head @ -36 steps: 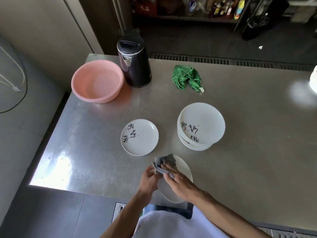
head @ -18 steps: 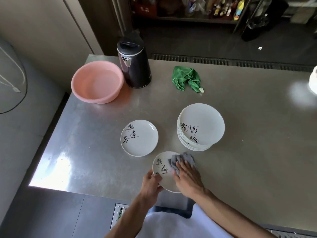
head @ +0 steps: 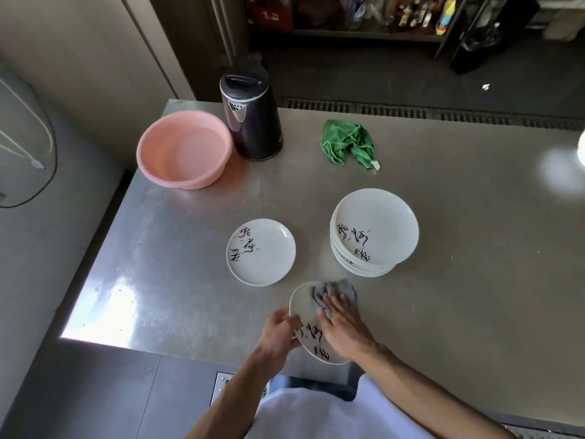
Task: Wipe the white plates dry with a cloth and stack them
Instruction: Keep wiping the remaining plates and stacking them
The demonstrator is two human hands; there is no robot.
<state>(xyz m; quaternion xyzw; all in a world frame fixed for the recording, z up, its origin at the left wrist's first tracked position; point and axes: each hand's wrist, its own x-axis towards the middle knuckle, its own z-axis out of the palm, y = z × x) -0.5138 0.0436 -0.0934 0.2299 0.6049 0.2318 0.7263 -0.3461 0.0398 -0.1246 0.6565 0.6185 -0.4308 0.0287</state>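
A white plate with black brush lettering [head: 304,308] is held over the table's near edge. My left hand [head: 280,334] grips its left rim. My right hand [head: 343,327] lies with straight fingers on a grey cloth [head: 335,291] and presses it onto the plate's far part. A single lettered white plate [head: 261,252] lies flat on the steel table [head: 459,296] to the left. A stack of several white plates [head: 375,231] stands to the right, just beyond the held plate.
A pink basin [head: 185,150] and a black kettle [head: 251,117] stand at the table's far left. A crumpled green cloth [head: 348,144] lies behind the stack. The table's left edge drops to the floor. A white object [head: 581,147] shows at the right border.
The plate has turned in my hands, so its lettering now faces me near the bottom. My right hand and the grey cloth moved up to the plate's far part.
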